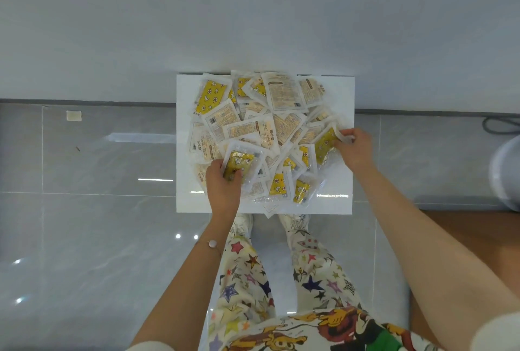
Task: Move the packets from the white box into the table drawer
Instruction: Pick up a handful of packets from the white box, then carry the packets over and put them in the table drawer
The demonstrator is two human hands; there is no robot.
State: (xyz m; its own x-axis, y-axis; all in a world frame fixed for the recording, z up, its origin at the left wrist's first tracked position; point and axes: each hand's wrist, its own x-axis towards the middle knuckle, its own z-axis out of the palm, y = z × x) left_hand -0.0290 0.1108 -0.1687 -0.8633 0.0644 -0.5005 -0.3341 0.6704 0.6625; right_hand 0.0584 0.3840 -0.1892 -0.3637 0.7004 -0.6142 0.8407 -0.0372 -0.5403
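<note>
A white box [342, 91] stands on the floor against the wall, heaped with several clear packets [281, 125] that have yellow patterned or printed beige faces. My left hand [222, 184] is at the box's near left part, fingers closed around a yellow packet [239, 163]. My right hand [356, 148] is at the box's right side and pinches the edge of another yellow packet [326, 143]. One packet corner sticks out over the near rim. No table drawer is in view.
Glossy grey floor tiles [98, 224] surround the box. My legs in star-print trousers and my shoes [294, 222] stand right at its near edge. A brown wooden surface [464, 227] lies at the right, with a round white object [506, 179] and a dark cable [501, 125] beyond it.
</note>
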